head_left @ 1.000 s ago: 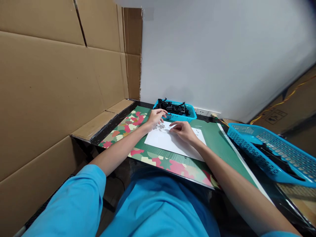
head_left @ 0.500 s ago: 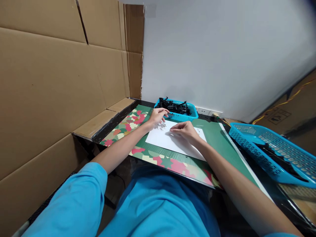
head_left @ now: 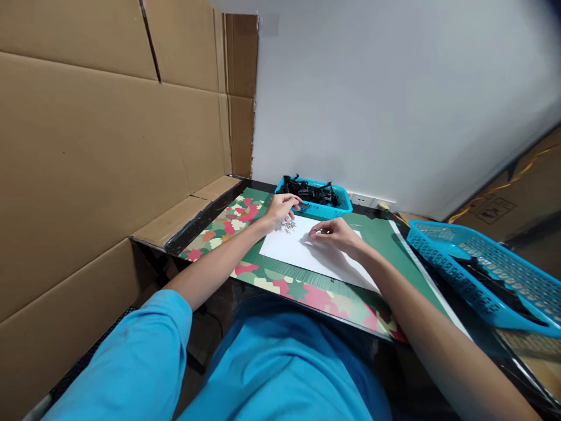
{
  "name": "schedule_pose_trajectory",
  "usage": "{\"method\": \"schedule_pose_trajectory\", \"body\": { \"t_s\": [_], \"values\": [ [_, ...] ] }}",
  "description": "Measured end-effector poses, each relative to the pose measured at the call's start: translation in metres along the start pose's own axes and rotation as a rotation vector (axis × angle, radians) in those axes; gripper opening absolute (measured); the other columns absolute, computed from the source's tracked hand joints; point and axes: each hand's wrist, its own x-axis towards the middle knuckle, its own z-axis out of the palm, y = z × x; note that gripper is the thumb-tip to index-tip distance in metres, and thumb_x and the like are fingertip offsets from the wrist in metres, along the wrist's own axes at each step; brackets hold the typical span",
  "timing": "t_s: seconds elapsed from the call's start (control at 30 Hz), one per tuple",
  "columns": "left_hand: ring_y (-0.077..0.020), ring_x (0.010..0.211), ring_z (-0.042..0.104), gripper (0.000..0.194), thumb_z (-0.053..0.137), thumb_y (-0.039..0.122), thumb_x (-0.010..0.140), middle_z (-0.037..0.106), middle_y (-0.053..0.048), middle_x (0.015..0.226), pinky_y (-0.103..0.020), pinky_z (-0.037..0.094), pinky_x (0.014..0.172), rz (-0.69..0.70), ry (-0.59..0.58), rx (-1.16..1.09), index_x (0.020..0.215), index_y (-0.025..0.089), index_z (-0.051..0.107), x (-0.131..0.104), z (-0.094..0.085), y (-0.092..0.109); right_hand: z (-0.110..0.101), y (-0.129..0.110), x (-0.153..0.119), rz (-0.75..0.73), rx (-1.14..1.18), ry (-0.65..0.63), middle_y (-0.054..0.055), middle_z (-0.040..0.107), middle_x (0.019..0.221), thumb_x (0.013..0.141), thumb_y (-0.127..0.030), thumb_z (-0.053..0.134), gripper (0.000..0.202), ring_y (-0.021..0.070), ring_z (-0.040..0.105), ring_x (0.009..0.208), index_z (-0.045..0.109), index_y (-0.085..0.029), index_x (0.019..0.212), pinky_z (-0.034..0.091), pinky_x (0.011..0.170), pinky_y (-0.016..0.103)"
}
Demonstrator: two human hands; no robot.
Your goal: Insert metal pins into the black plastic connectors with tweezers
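Centrally, small metallic pieces (head_left: pixel 288 225) lie heaped on a white sheet (head_left: pixel 302 256) beside a loosely curled left hand (head_left: pixel 280 209); the right hand (head_left: pixel 336 235) draws its fingertips together. Whether either grips anything cannot be told. Behind, a blue basket (head_left: pixel 345 206) holds jumbled black parts (head_left: pixel 307 190); at right of frame, a larger basket (head_left: pixel 521 251) holds long black pieces (head_left: pixel 495 286).

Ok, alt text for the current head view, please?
A person's left hand is by a pile of tiny silvery pieces on a white sheet; the right hand is over the sheet, its grip too small to make out. Beyond sits a blue basket of black parts, with a second blue basket to the right.
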Motion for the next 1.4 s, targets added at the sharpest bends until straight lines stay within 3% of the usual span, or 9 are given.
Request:
{"method": "schedule_pose_trajectory", "body": {
  "t_s": [0.2, 0.43, 0.6, 0.77, 0.97, 1.1, 1.23, 1.4],
  "values": [
    [-0.0065, 0.049, 0.06, 0.018, 0.06, 0.019, 0.098, 0.073, -0.005, 0.087, -0.019, 0.037, 0.041, -0.004, -0.027, 0.013, 0.103, 0.014, 0.076, -0.001, 0.004, -0.003, -0.002, -0.006, -0.002, -0.11, -0.196, 0.097, 0.01, 0.083, 0.09, 0.084, -0.034, 0.076, 0.017, 0.0244, 0.068, 0.078, 0.087, -0.021, 0.086, 0.05, 0.071, 0.037],
    [-0.0067, 0.049, 0.06, 0.017, 0.061, 0.018, 0.097, 0.073, -0.005, 0.088, -0.019, 0.037, 0.04, -0.003, -0.043, 0.027, 0.104, 0.014, 0.076, -0.002, 0.005, -0.003, 0.004, -0.01, -0.004, -0.119, -0.063, 0.091, 0.01, 0.084, 0.095, 0.087, -0.037, 0.076, 0.019, 0.0276, 0.075, 0.084, 0.086, -0.021, 0.09, 0.058, 0.08, 0.04],
    [-0.0074, 0.05, 0.061, 0.018, 0.062, 0.019, 0.097, 0.074, -0.008, 0.091, -0.019, 0.038, 0.04, -0.003, -0.064, 0.03, 0.105, 0.014, 0.077, -0.003, 0.004, -0.001, 0.0, -0.013, -0.005, -0.106, -0.094, 0.2, 0.011, 0.084, 0.096, 0.088, -0.04, 0.076, 0.022, 0.0281, 0.074, 0.084, 0.086, -0.02, 0.091, 0.057, 0.078, 0.04],
    [-0.0073, 0.054, 0.063, 0.018, 0.066, 0.023, 0.098, 0.075, -0.008, 0.093, -0.018, 0.04, 0.043, 0.004, -0.19, 0.049, 0.109, 0.015, 0.077, -0.005, 0.007, -0.003, -0.005, -0.015, -0.004, -0.045, 0.056, 0.311, 0.013, 0.082, 0.092, 0.086, -0.045, 0.079, 0.03, 0.026, 0.072, 0.08, 0.084, -0.016, 0.092, 0.054, 0.071, 0.038],
    [-0.0095, 0.056, 0.064, 0.023, 0.068, 0.032, 0.1, 0.077, -0.012, 0.098, -0.02, 0.042, 0.043, 0.097, -0.348, 0.156, 0.112, 0.014, 0.078, -0.01, 0.007, -0.005, -0.008, -0.001, -0.003, 0.092, 0.207, 0.35, 0.019, 0.082, 0.095, 0.085, -0.037, 0.081, 0.026, 0.0256, 0.072, 0.085, 0.082, -0.012, 0.092, 0.053, 0.076, 0.037],
    [-0.0104, 0.054, 0.063, 0.028, 0.071, 0.031, 0.098, 0.078, -0.011, 0.095, -0.022, 0.043, 0.044, 0.119, -0.433, 0.289, 0.12, 0.015, 0.077, -0.018, 0.009, -0.002, -0.014, 0.013, -0.001, 0.141, 0.143, 0.336, 0.017, 0.083, 0.091, 0.083, -0.037, 0.08, 0.025, 0.0269, 0.074, 0.086, 0.083, -0.012, 0.088, 0.053, 0.078, 0.036],
    [-0.0118, 0.05, 0.061, 0.047, 0.078, 0.031, 0.092, 0.078, -0.01, 0.09, -0.023, 0.039, 0.043, 0.072, -0.451, 0.34, 0.136, 0.013, 0.071, -0.023, 0.011, -0.004, -0.019, 0.027, 0.003, 0.159, 0.023, 0.311, 0.015, 0.082, 0.086, 0.078, -0.034, 0.08, 0.023, 0.0284, 0.074, 0.083, 0.084, -0.013, 0.084, 0.051, 0.073, 0.035],
    [-0.013, 0.057, 0.064, 0.042, 0.082, 0.033, 0.089, 0.08, -0.015, 0.096, -0.026, 0.044, 0.051, 0.087, -0.554, 0.359, 0.124, 0.01, 0.078, -0.023, 0.009, -0.006, -0.016, 0.034, 0.006, 0.178, -0.15, 0.269, 0.015, 0.081, 0.083, 0.078, -0.034, 0.077, 0.021, 0.0276, 0.072, 0.08, 0.084, -0.014, 0.08, 0.046, 0.066, 0.034]
  ]
}}
